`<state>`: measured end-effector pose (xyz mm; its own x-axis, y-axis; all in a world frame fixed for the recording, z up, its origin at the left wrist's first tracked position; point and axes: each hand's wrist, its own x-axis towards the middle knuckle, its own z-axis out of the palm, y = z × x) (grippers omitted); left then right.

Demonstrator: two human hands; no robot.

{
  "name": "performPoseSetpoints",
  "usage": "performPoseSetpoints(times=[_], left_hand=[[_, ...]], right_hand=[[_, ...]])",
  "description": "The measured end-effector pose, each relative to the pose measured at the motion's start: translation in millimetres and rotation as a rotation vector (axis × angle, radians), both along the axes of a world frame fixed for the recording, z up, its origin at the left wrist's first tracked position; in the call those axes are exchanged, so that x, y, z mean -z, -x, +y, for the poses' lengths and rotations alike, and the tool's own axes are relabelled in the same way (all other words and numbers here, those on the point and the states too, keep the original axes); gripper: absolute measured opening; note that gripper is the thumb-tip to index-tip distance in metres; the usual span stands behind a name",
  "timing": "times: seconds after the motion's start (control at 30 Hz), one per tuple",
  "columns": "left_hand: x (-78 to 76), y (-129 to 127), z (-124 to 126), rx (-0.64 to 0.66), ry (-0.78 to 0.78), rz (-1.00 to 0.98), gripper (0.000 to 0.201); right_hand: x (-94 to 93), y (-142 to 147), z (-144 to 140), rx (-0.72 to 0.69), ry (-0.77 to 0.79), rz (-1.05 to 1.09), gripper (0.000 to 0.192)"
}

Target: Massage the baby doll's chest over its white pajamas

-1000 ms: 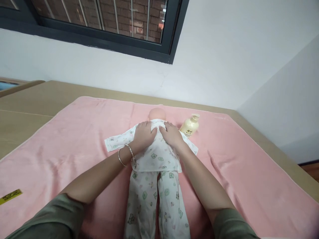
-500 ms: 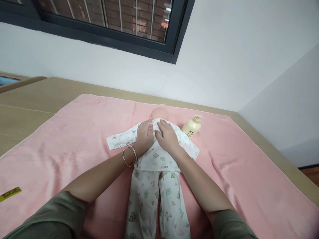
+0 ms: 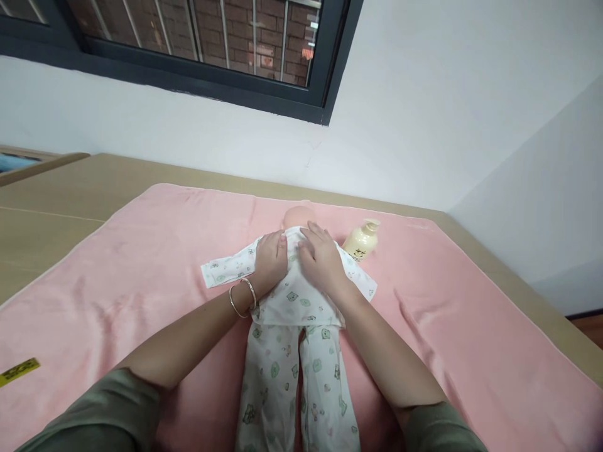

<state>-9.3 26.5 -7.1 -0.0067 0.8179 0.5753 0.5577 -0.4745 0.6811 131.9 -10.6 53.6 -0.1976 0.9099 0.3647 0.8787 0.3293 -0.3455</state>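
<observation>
A baby doll (image 3: 287,314) in white printed pyjamas lies lengthwise on a pink towel (image 3: 117,276), its bald head (image 3: 296,216) pointing away from me. My left hand (image 3: 271,258), with two bangles at the wrist, lies flat on the doll's upper torso, left of its midline. My right hand (image 3: 321,260) lies flat beside it on the right side of the torso. The fingers of both hands reach toward the doll's neck and hold nothing. The doll's sleeves spread out to either side.
A cream pump bottle (image 3: 361,242) lies on the towel just right of the doll's shoulder. The towel covers a tan wooden table (image 3: 51,201) that meets a white wall under a dark-framed window (image 3: 198,56). A yellow label (image 3: 19,371) sits at the towel's left edge.
Both hands have slid inward from the doll's shoulders toward the middle of its upper torso. The doll and bottle have not moved.
</observation>
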Motion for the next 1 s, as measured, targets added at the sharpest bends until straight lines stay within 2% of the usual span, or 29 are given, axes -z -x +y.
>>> performPoseSetpoints(times=[0.1, 0.2, 0.4, 0.53, 0.67, 0.77, 0.83, 0.9, 1.0], left_hand=[[1.7, 0.3, 1.3, 0.008, -0.002, -0.020, 0.051], [3.4, 1.5, 5.4, -0.001, 0.030, -0.072, 0.052], [5.6, 5.2, 16.9, 0.013, 0.097, -0.144, 0.053], [-1.6, 3.7, 13.5, 0.060, 0.073, -0.131, 0.049], [-29.0, -5.7, 6.8, 0.091, 0.126, -0.203, 0.039], [-61.7, -21.4, 7.0, 0.234, 0.247, -0.508, 0.036], [-83.9, -37.0, 8.6, 0.393, 0.401, -0.763, 0.038], [-102.4, -55.8, 9.6, 0.555, 0.643, -0.969, 0.045], [-119.9, -85.0, 9.1, 0.709, 0.969, -1.152, 0.062]], right_hand=[[-11.3, -1.9, -8.4, -0.098, 0.100, -0.139, 0.051], [-8.0, 0.0, -12.5, -0.213, 0.226, -0.301, 0.053], [12.6, 5.9, -5.6, -0.153, 0.126, -0.284, 0.050], [8.8, 7.4, -5.7, -0.133, 0.136, -0.254, 0.051], [-18.6, 4.3, -24.5, -0.156, 0.283, -0.321, 0.061], [-50.3, -10.1, -49.2, -0.233, 0.464, -0.390, 0.066], [-71.8, -26.7, -63.0, -0.243, 0.485, -0.371, 0.065], [-89.6, -46.8, -69.1, -0.136, 0.424, -0.292, 0.066], [-102.6, -75.5, -60.4, 0.144, 0.283, -0.161, 0.066]])
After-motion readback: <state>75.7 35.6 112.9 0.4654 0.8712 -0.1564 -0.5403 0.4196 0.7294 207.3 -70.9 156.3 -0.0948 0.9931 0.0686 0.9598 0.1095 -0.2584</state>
